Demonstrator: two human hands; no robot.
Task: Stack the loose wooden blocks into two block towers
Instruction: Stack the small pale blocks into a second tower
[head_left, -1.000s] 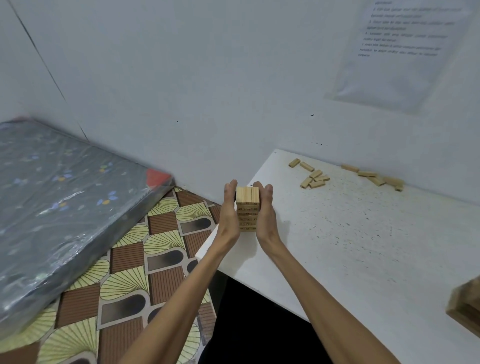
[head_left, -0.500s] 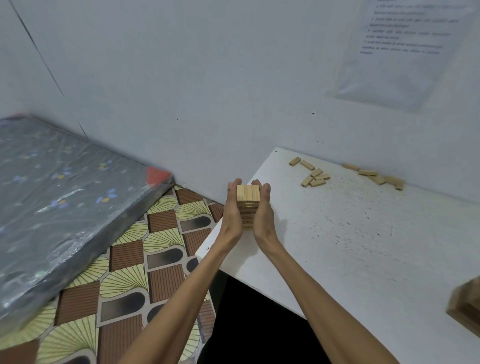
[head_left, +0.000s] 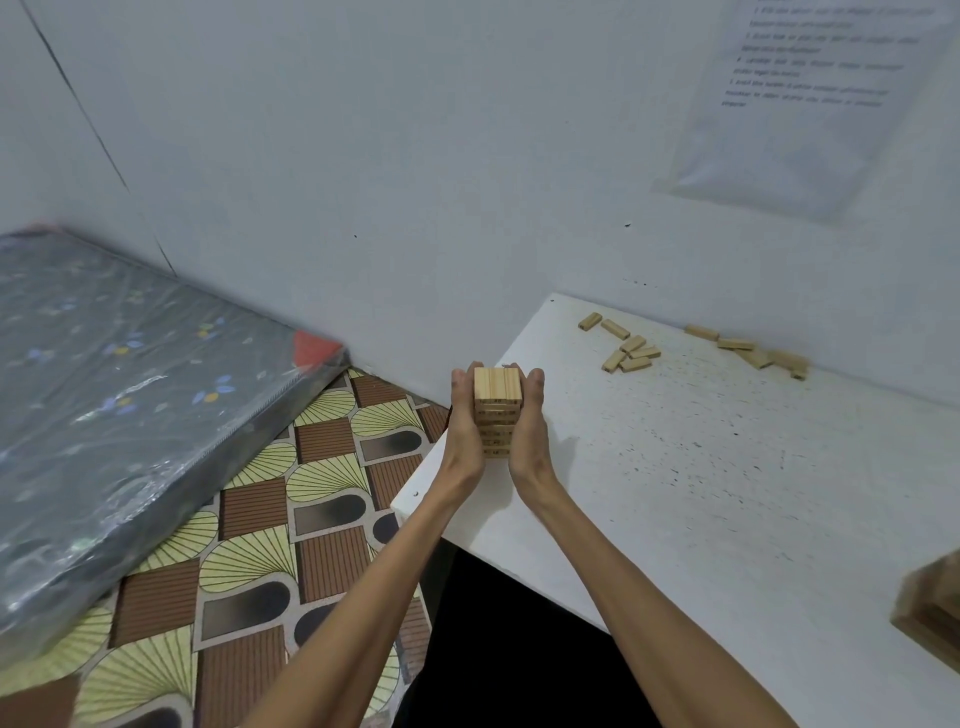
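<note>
One block tower (head_left: 497, 387) snug between straight fingers (head_left: 460, 387) of left hand (head_left: 464, 434) and right hand (head_left: 528, 434).

A plastic-wrapped mattress (head_left: 130, 415) lies on patterned flooring (head_left: 322, 488), printed paper (head_left: 810, 114) on the wall (head_left: 363, 130).

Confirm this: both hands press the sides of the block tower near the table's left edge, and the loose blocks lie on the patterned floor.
Wrong on one point: the head view shows the loose blocks on the table by the wall, not on the floor. The left hand and right hand do press the sides of the block tower near the table's left edge.
</note>
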